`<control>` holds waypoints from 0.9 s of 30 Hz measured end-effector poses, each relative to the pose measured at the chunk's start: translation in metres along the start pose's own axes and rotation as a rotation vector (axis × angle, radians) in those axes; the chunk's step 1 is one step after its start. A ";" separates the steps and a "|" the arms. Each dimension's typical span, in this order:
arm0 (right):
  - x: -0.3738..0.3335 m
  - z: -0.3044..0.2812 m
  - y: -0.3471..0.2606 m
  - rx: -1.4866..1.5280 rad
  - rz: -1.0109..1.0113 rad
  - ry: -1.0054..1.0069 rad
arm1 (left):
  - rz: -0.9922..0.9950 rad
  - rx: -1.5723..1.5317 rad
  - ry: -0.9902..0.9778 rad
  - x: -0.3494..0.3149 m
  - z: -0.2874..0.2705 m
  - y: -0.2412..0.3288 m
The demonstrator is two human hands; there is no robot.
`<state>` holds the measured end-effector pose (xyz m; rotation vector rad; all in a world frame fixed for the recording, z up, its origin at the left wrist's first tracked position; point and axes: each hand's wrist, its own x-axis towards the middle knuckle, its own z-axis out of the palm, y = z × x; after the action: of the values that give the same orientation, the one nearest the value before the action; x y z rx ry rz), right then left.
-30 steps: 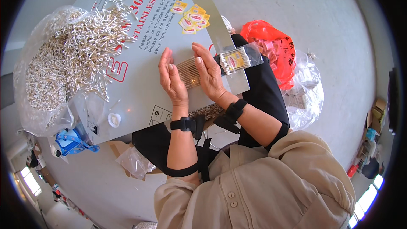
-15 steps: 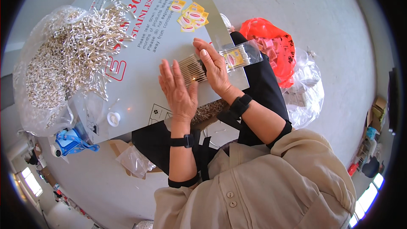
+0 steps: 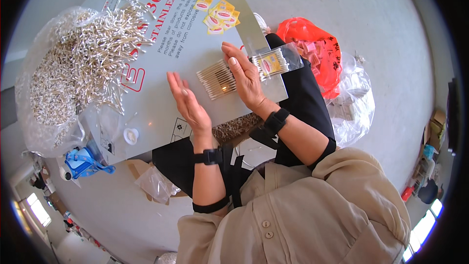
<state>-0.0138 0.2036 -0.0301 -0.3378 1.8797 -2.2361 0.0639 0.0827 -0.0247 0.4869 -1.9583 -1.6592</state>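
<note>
A flat row of cotton swabs (image 3: 215,79) lies side by side on the metal sheet. My right hand (image 3: 248,80) stands on edge at the row's right end, fingers stretched out, apparently touching the swab tips. Left of the row, with a gap between, my left hand (image 3: 190,108) is raised with its fingers straight and nothing in it. Just beyond my right hand, a clear bag (image 3: 292,57) holds more swabs and a yellow card (image 3: 270,63) at the sheet's right edge. Part of that bag is hidden by my right hand.
A big clear bag spills a heap of cotton swabs (image 3: 93,58) at the left. Yellow cards (image 3: 222,17) lie on the printed metal sheet (image 3: 171,88). Near its front edge sit a small white lid (image 3: 131,136) and a blue strapped object (image 3: 80,162). A red bag (image 3: 325,54) stands right.
My left hand has moved left, away from the swab row, and turned onto its edge. More of the row's left end shows. My right hand has barely moved.
</note>
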 end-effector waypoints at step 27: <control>-0.032 -0.035 -0.022 -0.733 -0.241 -0.176 | 0.242 1.111 -0.500 -0.028 -0.005 0.014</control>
<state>0.0063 0.2501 -0.0161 -0.8727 2.5945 -1.4693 0.0899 0.0980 -0.0153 0.1766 -3.0703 -0.4171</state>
